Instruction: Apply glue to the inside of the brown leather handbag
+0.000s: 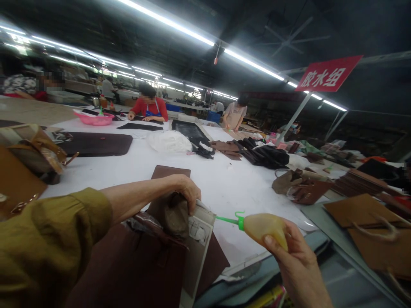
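My right hand [295, 248] is wrapped round a squeeze bottle [263, 226] of yellowish liquid with a green cap. Its long green nozzle [228, 220] points left, its tip at the edge of a pale panel [201, 252] on a dark brown leather bag [138, 261]. Bent over the top of that bag, my left hand [188, 190] grips the panel's upper edge with its fingers. Grey-brown lining [173, 216] bulges out of the bag's opening below my left wrist. A flat brown leather piece [170, 171] lies just behind.
Tan bags [22, 171] stand at the left and more brown bags [375, 222] at the right. Dark leather pieces [96, 143], a pink basin [94, 118] and black material [263, 154] lie on the white table [244, 184]. A person in red [149, 107] works across it.
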Motion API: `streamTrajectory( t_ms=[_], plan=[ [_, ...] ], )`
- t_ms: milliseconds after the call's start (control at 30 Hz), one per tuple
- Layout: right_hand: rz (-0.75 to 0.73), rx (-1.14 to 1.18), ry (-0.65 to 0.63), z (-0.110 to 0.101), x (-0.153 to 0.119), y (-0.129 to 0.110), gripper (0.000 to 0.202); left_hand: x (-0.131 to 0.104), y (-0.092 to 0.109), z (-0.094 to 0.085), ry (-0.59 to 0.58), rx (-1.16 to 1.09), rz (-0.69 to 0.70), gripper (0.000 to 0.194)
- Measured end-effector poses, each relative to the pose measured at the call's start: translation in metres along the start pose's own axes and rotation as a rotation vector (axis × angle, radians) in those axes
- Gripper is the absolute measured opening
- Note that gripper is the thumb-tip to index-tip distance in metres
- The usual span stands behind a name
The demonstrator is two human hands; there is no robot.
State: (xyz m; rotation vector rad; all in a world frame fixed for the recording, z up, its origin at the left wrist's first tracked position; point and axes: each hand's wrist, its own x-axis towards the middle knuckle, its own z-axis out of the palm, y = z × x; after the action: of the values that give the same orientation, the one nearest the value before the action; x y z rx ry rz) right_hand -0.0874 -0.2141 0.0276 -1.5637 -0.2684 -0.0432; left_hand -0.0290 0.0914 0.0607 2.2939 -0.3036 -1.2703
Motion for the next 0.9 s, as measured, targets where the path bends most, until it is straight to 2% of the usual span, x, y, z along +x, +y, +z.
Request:
streamTrajectory(
  t_ms=[467, 700, 900],
  plan=[
    [-0.02, 0.024, -0.008, -0.003, 0.002, 0.013, 0.045, 0.003, -0.001, 0.002, -0.001, -0.017, 0.015, 0.023],
    [-0.063, -0.035, 0.096, -0.001, 0.0, 0.009, 0.049, 0.004, 0.0, 0.001, -0.002, 0.003, 0.018, 0.024],
    [-0.095, -0.026, 0.077, -0.001, -0.001, 0.012, 0.048, 0.007, -0.002, 0.0, -0.013, 0.009, 0.022, 0.023]
  ],
)
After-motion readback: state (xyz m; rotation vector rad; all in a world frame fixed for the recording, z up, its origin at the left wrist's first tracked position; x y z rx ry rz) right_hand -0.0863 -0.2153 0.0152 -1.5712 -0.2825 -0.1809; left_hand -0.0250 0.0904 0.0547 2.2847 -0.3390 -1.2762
